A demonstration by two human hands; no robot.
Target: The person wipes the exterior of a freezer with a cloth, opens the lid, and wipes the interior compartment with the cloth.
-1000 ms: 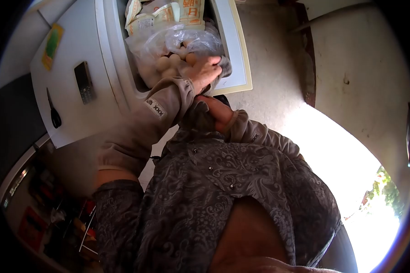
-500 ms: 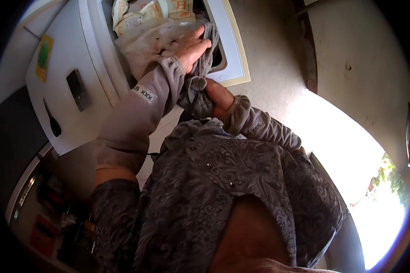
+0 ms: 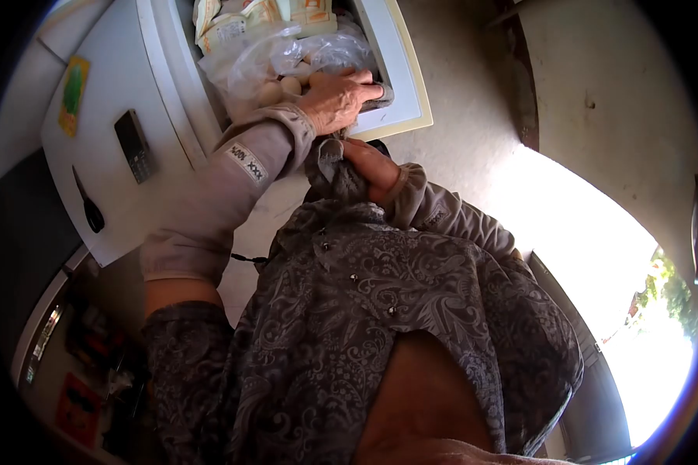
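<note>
My left hand [image 3: 337,101] is wrapped over a grey cloth [image 3: 341,177] at the near right corner of an open white drawer [image 3: 409,85]. Below it, my right hand [image 3: 372,167] grips the lower part of the same cloth, close to my shirt. The cloth hangs bunched between both hands, and one end of it lies over the drawer's edge. Beside my left hand, round pale brown eggs [image 3: 271,93] sit in a clear plastic bag [image 3: 248,62] inside the drawer. Printed packets [image 3: 260,14] lie behind the bag.
On the white surface at the left are a dark phone [image 3: 134,146], black-handled scissors or a knife [image 3: 92,213] and a green and yellow packet [image 3: 73,94]. A pale wall is at the right, with bright light at a doorway. Dark shelves stand at the lower left.
My left hand rose along the cloth towards the packets, then came back down to the drawer's near right corner. My right hand has stayed low, holding the cloth.
</note>
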